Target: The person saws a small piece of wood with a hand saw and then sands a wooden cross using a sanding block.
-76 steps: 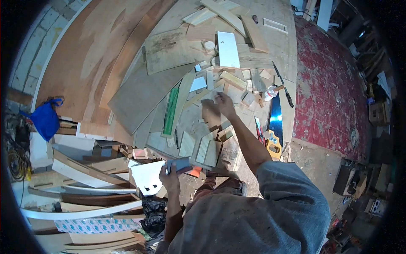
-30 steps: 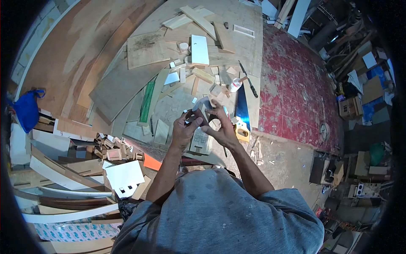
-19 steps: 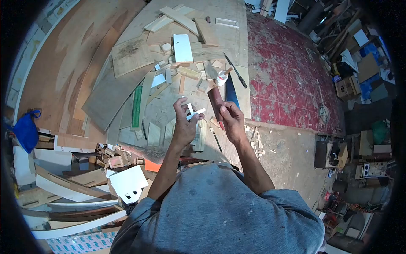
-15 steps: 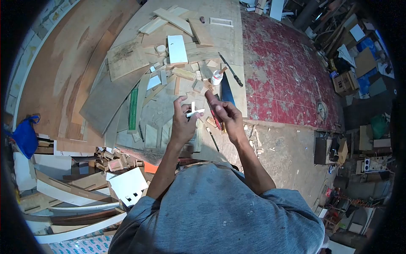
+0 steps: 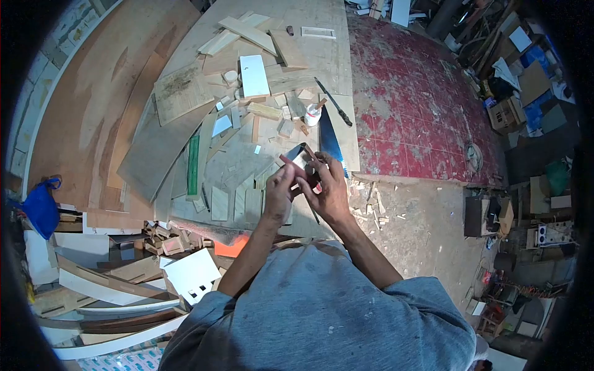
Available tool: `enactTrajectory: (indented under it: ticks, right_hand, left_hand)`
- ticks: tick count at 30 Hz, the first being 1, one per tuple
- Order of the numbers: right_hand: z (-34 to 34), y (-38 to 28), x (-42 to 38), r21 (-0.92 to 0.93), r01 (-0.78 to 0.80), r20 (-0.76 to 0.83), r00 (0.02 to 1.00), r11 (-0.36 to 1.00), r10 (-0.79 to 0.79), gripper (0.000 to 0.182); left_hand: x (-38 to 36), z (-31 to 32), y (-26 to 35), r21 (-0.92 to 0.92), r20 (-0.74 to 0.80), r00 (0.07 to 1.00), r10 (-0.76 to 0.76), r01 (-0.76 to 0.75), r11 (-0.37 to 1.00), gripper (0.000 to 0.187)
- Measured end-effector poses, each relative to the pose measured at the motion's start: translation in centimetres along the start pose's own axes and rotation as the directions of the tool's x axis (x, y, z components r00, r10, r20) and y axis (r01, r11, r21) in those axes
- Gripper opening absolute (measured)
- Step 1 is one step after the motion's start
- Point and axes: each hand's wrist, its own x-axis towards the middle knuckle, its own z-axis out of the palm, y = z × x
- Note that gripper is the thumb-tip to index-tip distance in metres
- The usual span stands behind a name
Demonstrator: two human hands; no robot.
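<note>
Both hands meet over the near part of the worktable. My left hand (image 5: 279,195) has its fingers closed at the lower left of a small dark-edged piece with a pale face (image 5: 299,156). On the right side of that piece, my right hand (image 5: 331,188) is bent round it, fingers closed. What lies between the fingertips is partly hidden. A blue saw blade (image 5: 330,139) lies just beyond my right hand, beside a white glue bottle (image 5: 313,114). A tiny white piece (image 5: 257,149) rests on the table to the upper left of my hands.
Wood offcuts (image 5: 265,110), a white panel (image 5: 254,76) and a green strip (image 5: 193,164) lie on the worktable (image 5: 309,55). A long dark tool (image 5: 334,102) is near its right edge. Beyond are a red tiled floor (image 5: 408,111) and, lower left, stacked boards (image 5: 93,284).
My hands have come together around the dark-edged piece. The white cross-shaped piece no longer shows in my left hand, and a tiny white piece now shows on the table.
</note>
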Motion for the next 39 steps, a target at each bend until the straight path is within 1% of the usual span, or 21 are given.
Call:
enactTrajectory:
  ticks: [2,3,4,5,7,10,12,14,18,22,24,25,27,28,30,33,34,36,37,38,39]
  right_hand:
    - [-0.6,-0.5,0.0,-0.090,0.125,-0.069,0.989,0.988,-0.132,0.039]
    - [-0.8,-0.7,-0.4,-0.211,0.120,-0.086,0.986,0.970,-0.141,0.035]
    - [-1.1,-0.5,-0.6,-0.214,0.121,-0.090,0.986,0.969,-0.143,0.035]
    - [-1.4,-0.1,-0.8,-0.170,0.072,-0.006,0.997,0.983,-0.075,0.033]
    - [-1.9,0.0,-1.1,-0.124,-0.020,0.115,0.993,0.992,0.035,0.035]
    - [-2.1,-0.4,-0.8,-0.011,0.002,0.030,1.000,1.000,-0.002,0.040]
    - [-1.8,0.2,-0.8,-0.024,0.029,0.012,1.000,0.999,-0.029,0.041]
    - [-1.6,0.2,-0.7,0.211,-0.144,0.008,0.989,0.967,0.146,0.039]
    - [-1.0,0.2,-0.5,0.307,-0.126,-0.092,0.983,0.943,0.161,0.040]
    - [-1.3,-0.3,-0.5,0.328,-0.138,-0.094,0.980,0.935,0.177,0.038]
    - [-1.1,0.1,-0.9,0.407,-0.159,-0.050,0.979,0.899,0.196,0.036]
    - [-0.9,0.3,-1.1,0.406,-0.161,-0.047,0.980,0.900,0.196,0.036]
    - [-0.4,0.8,-1.8,0.549,-0.240,0.014,0.960,0.800,0.278,0.034]
    - [-0.2,1.1,-2.1,0.547,-0.241,0.018,0.961,0.802,0.276,0.034]
    - [-0.2,1.5,-2.5,0.675,-0.336,0.147,0.933,0.656,0.327,0.033]
    - [-0.4,1.7,-2.7,0.702,-0.336,0.162,0.934,0.629,0.318,0.037]
    - [-0.4,1.9,-2.7,0.701,-0.339,0.165,0.933,0.628,0.319,0.037]
    - [-0.9,2.3,-2.4,0.530,-0.203,0.014,0.973,0.823,0.230,0.039]
    - [-1.8,2.6,-2.1,0.338,-0.081,0.026,0.997,0.938,0.076,0.041]
    - [-1.8,2.4,-2.2,0.339,-0.083,0.033,0.997,0.937,0.076,0.041]
    - [-2.0,1.3,-2.0,0.478,-0.239,0.139,0.971,0.845,0.196,0.041]
  left_hand:
    - [-0.1,-0.2,-0.4,0.276,-0.069,0.998,-0.003,0.022,0.961,0.028]
    - [-0.1,-0.7,-0.7,0.278,-0.064,0.998,0.000,0.018,0.960,0.028]
    - [0.0,-1.4,-1.1,0.209,-0.010,1.000,0.009,-0.007,0.978,0.027]
    - [0.1,-1.9,-1.5,0.138,0.043,0.999,0.020,-0.026,0.990,0.026]
    - [-0.3,-1.0,-1.1,0.149,0.018,0.999,0.029,-0.032,0.988,0.027]
    - [-0.6,0.3,-0.5,0.177,0.007,0.997,0.072,-0.072,0.982,0.028]
    - [-0.9,0.7,-0.6,0.193,0.021,0.994,0.103,-0.105,0.976,0.029]
    - [-1.1,1.1,-0.6,0.184,0.054,0.991,0.120,-0.128,0.975,0.031]
    - [-1.9,3.1,0.6,0.341,0.116,0.973,0.198,-0.226,0.912,0.027]
    - [-1.4,1.9,-0.6,0.143,0.062,0.966,0.251,-0.258,0.956,0.026]
    - [-1.3,1.5,-0.2,0.067,0.069,0.987,0.143,-0.148,0.987,0.026]
    - [-1.2,1.4,-0.2,0.161,0.094,0.980,0.175,-0.188,0.969,0.027]
    - [-0.9,1.1,-0.4,0.174,0.059,0.984,0.170,-0.178,0.968,0.028]
    - [-0.8,1.0,-0.5,0.190,0.026,0.986,0.165,-0.167,0.967,0.031]
    - [-0.7,0.8,-0.4,0.193,0.007,0.989,0.145,-0.144,0.971,0.040]
    - [-0.8,0.8,0.2,0.181,0.051,0.993,0.109,-0.117,0.977,0.042]
    - [-0.9,0.8,0.5,0.222,0.030,0.994,0.102,-0.106,0.969,0.043]
    - [-1.0,0.6,1.2,0.263,0.003,0.996,0.093,-0.091,0.961,0.044]
    - [-1.0,0.5,1.4,0.298,0.014,0.996,0.091,-0.091,0.950,0.045]
    - [-1.1,0.4,1.7,0.333,0.024,0.996,0.089,-0.092,0.938,0.045]
    - [-1.3,1.1,2.1,0.349,0.011,0.999,0.051,-0.051,0.936,0.045]
